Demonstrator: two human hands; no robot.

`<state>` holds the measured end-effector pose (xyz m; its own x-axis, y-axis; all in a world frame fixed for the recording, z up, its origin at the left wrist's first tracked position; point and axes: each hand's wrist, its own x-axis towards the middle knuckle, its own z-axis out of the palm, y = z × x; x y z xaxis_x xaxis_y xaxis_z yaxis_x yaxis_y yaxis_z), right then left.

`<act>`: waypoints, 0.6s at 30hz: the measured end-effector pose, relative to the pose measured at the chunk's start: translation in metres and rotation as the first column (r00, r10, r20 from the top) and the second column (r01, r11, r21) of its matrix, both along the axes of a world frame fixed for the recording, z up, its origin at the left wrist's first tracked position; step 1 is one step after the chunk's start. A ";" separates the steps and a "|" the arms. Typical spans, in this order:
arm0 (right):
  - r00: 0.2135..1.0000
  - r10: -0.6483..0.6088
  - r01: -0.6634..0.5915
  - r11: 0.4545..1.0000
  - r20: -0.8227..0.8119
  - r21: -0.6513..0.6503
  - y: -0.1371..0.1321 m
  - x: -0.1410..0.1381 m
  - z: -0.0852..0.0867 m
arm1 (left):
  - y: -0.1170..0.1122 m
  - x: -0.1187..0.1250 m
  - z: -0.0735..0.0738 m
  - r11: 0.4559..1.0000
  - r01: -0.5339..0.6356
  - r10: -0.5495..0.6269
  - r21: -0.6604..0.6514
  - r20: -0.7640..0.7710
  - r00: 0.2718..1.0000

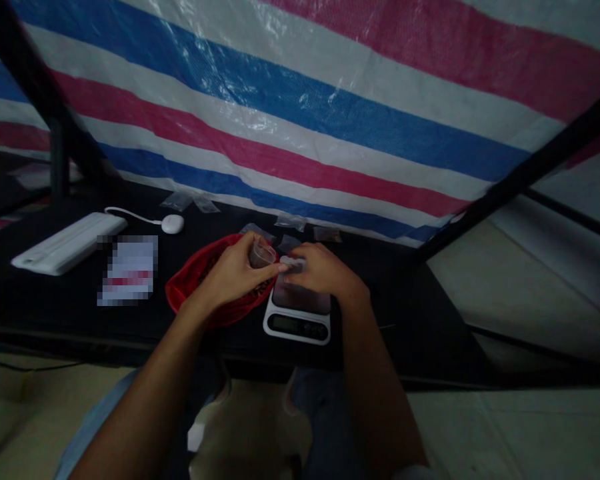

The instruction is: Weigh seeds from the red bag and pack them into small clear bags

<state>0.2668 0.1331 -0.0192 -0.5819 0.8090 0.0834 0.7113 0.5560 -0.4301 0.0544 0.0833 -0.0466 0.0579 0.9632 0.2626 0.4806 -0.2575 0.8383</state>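
Clear plastic cup (263, 253) clamped in left hand (233, 275); right hand (323, 272) pinches small bag (293, 264) over digital scale (297, 323).

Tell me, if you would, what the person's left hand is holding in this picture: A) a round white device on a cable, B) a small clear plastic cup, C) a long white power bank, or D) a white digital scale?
B. The left hand curls its fingers around the small clear plastic cup.
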 end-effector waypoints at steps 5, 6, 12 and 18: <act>0.996 0.026 -0.022 0.998 0.090 -0.052 0.004 -0.010 -0.003 | -0.002 -0.004 0.001 0.999 -0.012 0.010 -0.034 -0.063 0.998; 0.997 0.034 -0.029 0.998 0.075 -0.063 0.004 -0.009 -0.004 | -0.003 -0.005 0.002 0.999 0.005 -0.008 -0.049 -0.053 0.999; 0.998 0.047 -0.041 0.992 0.050 -0.116 0.001 -0.013 -0.004 | -0.007 -0.015 0.003 0.983 0.114 -0.116 -0.144 -0.002 0.993; 0.997 0.041 -0.050 0.989 -0.066 -0.142 -0.001 -0.010 0.002 | -0.005 -0.023 -0.001 0.954 0.256 -0.255 -0.158 0.031 0.966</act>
<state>0.2568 0.1326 -0.0173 -0.6158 0.7879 0.0057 0.6557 0.5165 -0.5507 0.0310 0.0778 -0.0479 0.3059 0.9458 0.1086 0.4078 -0.2333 0.8827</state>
